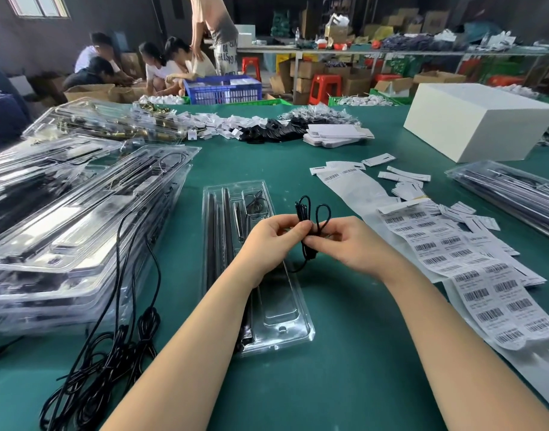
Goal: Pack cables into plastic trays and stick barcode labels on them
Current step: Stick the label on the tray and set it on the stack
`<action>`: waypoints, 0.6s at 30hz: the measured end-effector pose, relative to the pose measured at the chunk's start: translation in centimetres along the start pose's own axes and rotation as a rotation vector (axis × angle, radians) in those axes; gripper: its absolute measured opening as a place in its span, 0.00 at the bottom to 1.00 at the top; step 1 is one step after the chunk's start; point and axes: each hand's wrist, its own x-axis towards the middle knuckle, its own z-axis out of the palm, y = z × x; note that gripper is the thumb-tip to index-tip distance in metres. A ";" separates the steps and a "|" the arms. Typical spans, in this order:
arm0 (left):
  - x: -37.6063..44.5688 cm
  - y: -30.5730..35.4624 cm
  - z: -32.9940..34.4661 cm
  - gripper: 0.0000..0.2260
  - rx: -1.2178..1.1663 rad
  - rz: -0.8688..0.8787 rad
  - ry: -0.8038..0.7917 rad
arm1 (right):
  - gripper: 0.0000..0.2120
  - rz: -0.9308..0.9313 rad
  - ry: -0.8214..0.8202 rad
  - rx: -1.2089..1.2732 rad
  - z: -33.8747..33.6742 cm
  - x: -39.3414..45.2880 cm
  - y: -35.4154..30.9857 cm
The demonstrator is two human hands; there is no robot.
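Note:
A thin black cable (pixel 309 213), folded into loops, is held above the green table between both hands. My left hand (pixel 267 244) grips the bundle from the left, and my right hand (pixel 351 244) pinches it from the right; a loose end hangs below. Under my left hand lies a clear plastic tray (pixel 263 272) with dark rods in its slots and a small coiled cable in its far compartment. To the right runs a long sheet of barcode labels (pixel 472 269).
Stacks of filled clear trays (pixel 67 219) stand at the left, with a heap of loose black cables (pixel 105 353) in front. Another tray stack (pixel 515 194) and a white box (pixel 478 122) sit at the right. Loose tags and cards lie at the back. Several people work beyond the table.

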 end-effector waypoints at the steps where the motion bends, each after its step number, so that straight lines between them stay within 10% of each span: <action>1: 0.0 0.0 0.0 0.08 -0.010 -0.007 -0.002 | 0.04 0.009 -0.005 0.015 0.0 0.0 0.1; 8: -0.2 0.5 -0.4 0.05 -0.085 -0.013 0.057 | 0.11 -0.036 -0.035 0.035 1.2 0.0 0.1; 14: -2.0 3.6 0.4 0.26 1.119 -0.201 -0.099 | 0.08 0.077 0.212 -0.033 2.4 -0.1 1.9; 18: -7.1 5.1 1.2 0.36 1.363 -0.272 -0.263 | 0.08 0.112 0.317 0.048 3.0 -0.2 2.5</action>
